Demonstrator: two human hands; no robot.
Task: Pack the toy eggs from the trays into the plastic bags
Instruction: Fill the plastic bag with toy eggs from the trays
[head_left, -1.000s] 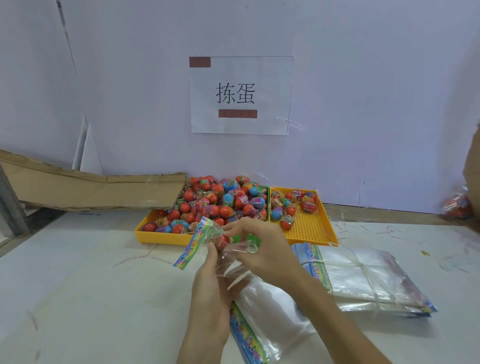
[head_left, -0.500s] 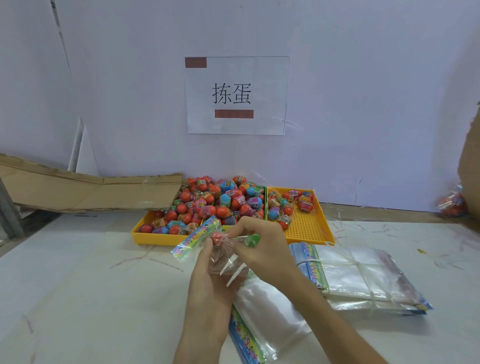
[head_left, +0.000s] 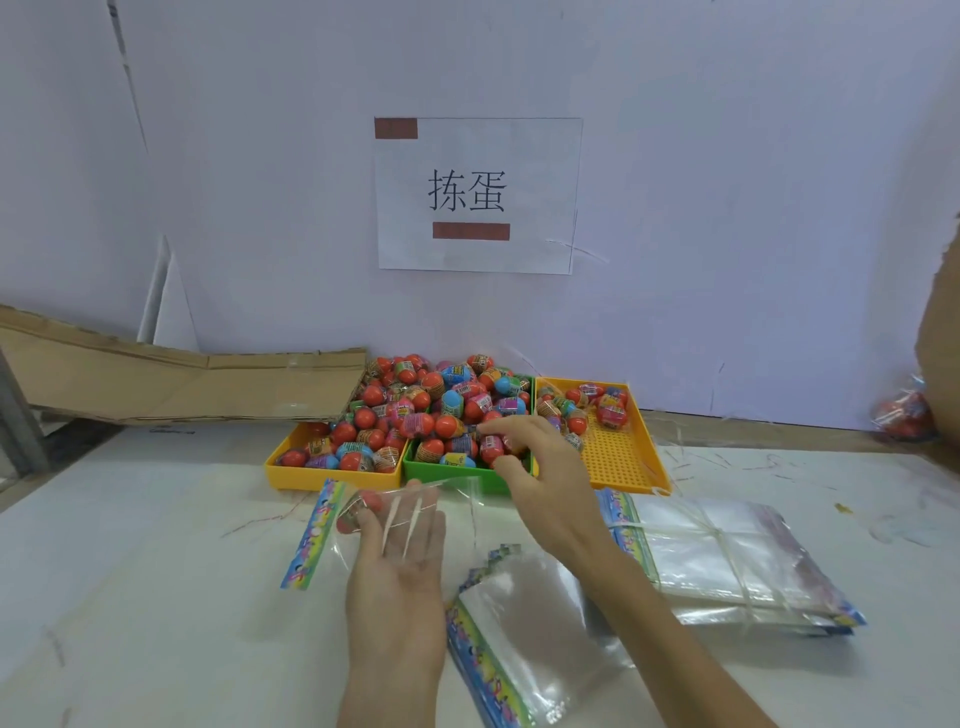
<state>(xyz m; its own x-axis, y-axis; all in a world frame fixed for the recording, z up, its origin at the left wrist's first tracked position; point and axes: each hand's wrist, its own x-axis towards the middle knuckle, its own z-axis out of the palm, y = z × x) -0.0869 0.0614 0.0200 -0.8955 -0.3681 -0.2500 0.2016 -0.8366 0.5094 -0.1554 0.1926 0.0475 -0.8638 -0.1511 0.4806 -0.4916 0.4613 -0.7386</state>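
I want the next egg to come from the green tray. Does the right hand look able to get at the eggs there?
Probably yes. The right hand hangs open over the near corner of the green tray, fingertips by the toy eggs heaped there, nothing between. The left hand holds the plastic bag clear of the path.

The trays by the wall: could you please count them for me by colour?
Yellow trays: 2, one on the left heaped with toy eggs and one on the right mostly bare
Green trays: 1, in the middle, under the right hand
Total: 3 trays
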